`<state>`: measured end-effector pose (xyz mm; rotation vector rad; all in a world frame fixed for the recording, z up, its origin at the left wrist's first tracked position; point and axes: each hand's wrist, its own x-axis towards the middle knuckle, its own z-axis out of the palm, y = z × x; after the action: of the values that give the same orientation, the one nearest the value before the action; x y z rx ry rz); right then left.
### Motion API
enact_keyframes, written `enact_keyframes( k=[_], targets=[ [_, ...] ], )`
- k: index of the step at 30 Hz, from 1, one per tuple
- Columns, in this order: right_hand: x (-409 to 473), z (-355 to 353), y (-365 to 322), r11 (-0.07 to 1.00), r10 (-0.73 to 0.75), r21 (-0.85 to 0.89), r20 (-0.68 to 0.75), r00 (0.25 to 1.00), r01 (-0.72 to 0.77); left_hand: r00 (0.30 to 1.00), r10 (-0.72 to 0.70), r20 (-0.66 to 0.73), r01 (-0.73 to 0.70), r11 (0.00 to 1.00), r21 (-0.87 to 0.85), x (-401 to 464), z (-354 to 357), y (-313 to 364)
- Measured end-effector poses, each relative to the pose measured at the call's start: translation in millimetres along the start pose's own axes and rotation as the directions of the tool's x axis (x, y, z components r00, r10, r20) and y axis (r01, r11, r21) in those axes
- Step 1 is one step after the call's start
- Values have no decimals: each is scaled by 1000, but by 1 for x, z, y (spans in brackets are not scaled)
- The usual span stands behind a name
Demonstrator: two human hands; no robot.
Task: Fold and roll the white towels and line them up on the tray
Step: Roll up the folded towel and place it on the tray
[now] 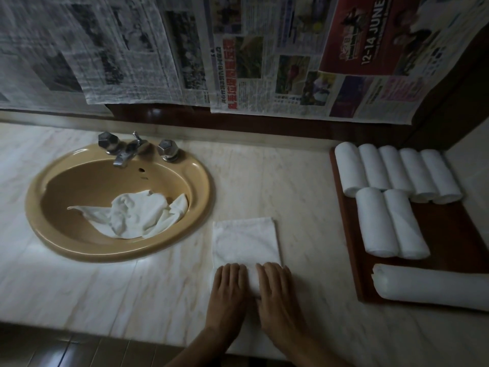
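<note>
Plenty of open marble counter [304, 207] between the sink [119, 200] on the left and the tray [449, 234] on the right; rolled towels [397, 170] crowd the tray's far end, one long roll [428, 290] blocks its near edge

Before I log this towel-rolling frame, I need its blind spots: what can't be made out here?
Head view only:
- Near end of the folded towel: covered by the left hand and right hand, so whether a roll has started is unclear.
- Long roll and tray: cut off by the right edge.
- Loose towels in the sink: crumpled, count unclear.
- Newspaper small print: blurred.
</note>
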<state>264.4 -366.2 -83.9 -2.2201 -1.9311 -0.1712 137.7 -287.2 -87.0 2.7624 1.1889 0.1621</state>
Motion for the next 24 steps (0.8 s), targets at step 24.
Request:
enact_keyframes(
  k=[24],
  targets=[
    [69, -38, 9, 999, -2, -28, 570, 821, 22, 990, -69, 125, 64, 997, 43, 9, -19, 3]
  ],
)
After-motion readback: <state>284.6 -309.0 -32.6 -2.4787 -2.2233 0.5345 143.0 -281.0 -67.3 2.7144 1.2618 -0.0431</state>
